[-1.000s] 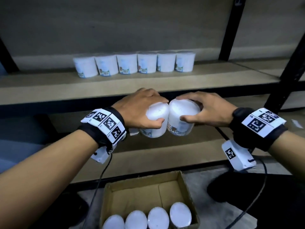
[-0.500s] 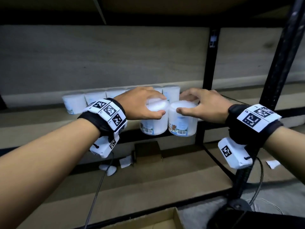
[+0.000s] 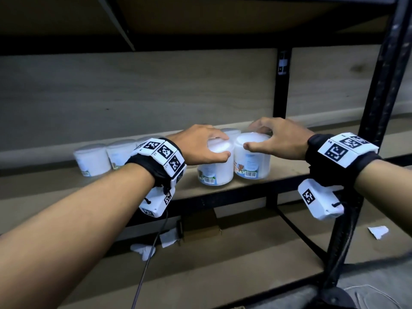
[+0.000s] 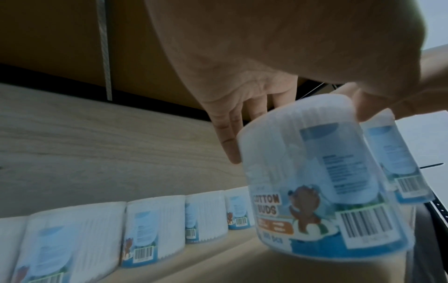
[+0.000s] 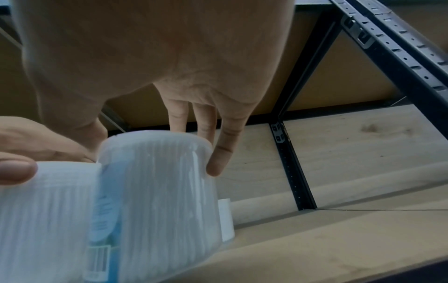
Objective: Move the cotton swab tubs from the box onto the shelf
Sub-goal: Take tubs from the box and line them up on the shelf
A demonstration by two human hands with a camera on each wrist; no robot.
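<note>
Two white cotton swab tubs stand side by side at the front edge of the wooden shelf (image 3: 289, 172). My left hand (image 3: 225, 146) grips the left tub (image 3: 215, 170) by its lid from above. My right hand (image 3: 249, 137) grips the right tub (image 3: 253, 162) the same way. In the left wrist view the left tub (image 4: 315, 181) is tilted, its base close to the shelf board. The right tub (image 5: 164, 191) also leans in the right wrist view. I cannot tell if either base touches the board. Several more tubs (image 3: 92, 159) line the back of the shelf. The box is out of view.
A black rear post (image 3: 281, 85) rises just behind the right tub, and a thick front post (image 3: 379, 108) stands right of my right wrist. An upper shelf board hangs overhead. The lower shelf carries paper scraps (image 3: 378, 231) and a cable (image 3: 145, 270).
Both hands rose from above the box and moved forward to the shelf with their tubs. The tubs now sit low at the shelf's front edge. The box dropped out of view.
</note>
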